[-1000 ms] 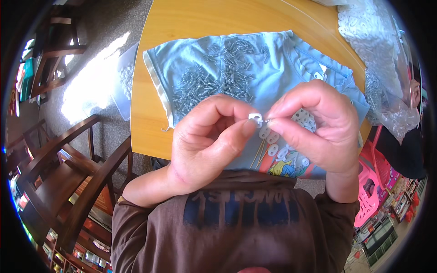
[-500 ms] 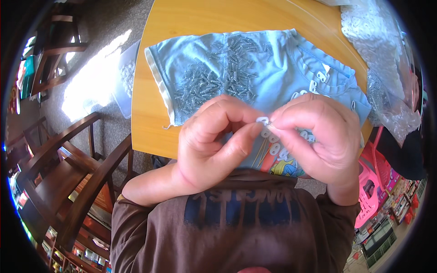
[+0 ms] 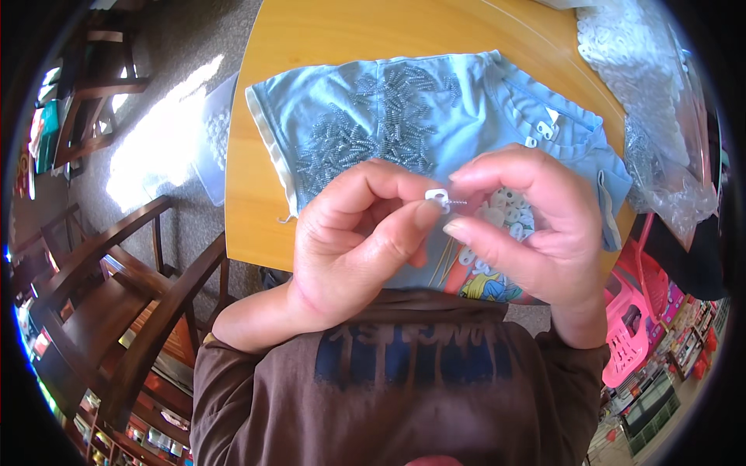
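Observation:
Between thumb and index finger my left hand pinches a small white plastic piece with holes in it. A thin ribbed metal piece, a spring or screw, sticks out from its right side. My right hand is open just to the right, thumb and index finger apart around the metal piece's free end, apparently not touching it. Under both hands lies a light blue T-shirt. A pile of small grey metal coils is spread over it, and white plastic pieces lie behind my right fingers.
The shirt lies on a yellow wooden table. At the back right are clear plastic bags full of white pieces. Dark wooden chairs stand at the left, a pink plastic basket at the right.
My right thumb and index finger have come away from the white plastic piece and opened. My left hand has shifted slightly left, still pinching it, and the metal piece now shows.

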A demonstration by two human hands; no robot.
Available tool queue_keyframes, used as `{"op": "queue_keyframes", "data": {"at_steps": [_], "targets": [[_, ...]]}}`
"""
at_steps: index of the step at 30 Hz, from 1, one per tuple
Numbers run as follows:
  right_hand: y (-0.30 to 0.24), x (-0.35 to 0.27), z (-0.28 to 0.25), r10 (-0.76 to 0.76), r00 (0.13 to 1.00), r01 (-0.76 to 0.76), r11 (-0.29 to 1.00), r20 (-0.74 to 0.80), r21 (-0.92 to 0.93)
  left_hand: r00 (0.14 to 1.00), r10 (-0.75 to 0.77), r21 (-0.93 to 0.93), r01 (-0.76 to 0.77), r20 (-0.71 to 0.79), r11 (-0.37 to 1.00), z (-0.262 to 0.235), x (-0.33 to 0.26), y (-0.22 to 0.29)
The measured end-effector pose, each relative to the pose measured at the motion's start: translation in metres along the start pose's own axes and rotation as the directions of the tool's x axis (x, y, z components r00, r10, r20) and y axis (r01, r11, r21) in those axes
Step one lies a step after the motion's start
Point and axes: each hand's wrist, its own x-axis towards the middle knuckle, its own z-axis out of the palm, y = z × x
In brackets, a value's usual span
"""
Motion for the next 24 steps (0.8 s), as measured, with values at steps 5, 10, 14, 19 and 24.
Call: {"op": "queue_keyframes", "data": {"at_steps": [5, 10, 14, 19, 24], "targets": [[0.006, -0.003, -0.004, -0.034, 0.999, 0.034, 0.999, 0.014, -0.033, 1.000, -0.017, -0.009, 0.017, 0.002, 1.000, 0.001, -0.001, -0.002], [0.006, -0.003, -0.004, 0.010, 1.000, -0.011, 0.997, -0.013, -0.082, 0.999, 0.045, -0.018, -0.045, -0.001, 0.999, 0.005, 0.001, -0.005], [0.008, -0.007, -0.008, 0.122, 0.992, -0.122, 0.992, 0.022, 0.009, 0.998, 0.061, 0.085, -0.061, 0.011, 0.994, 0.009, 0.003, -0.005], [0.010, -0.014, -0.014, 0.179, 0.983, -0.184, 0.972, 0.044, 0.146, 1.000, 0.020, 0.092, -0.022, 0.023, 0.996, 0.016, 0.005, -0.005], [0.015, -0.033, -0.024, -0.024, 0.994, 0.026, 0.999, -0.106, 0.024, 0.999, -0.011, 0.069, 0.014, -0.040, 0.998, 0.022, 0.004, -0.009]]}}
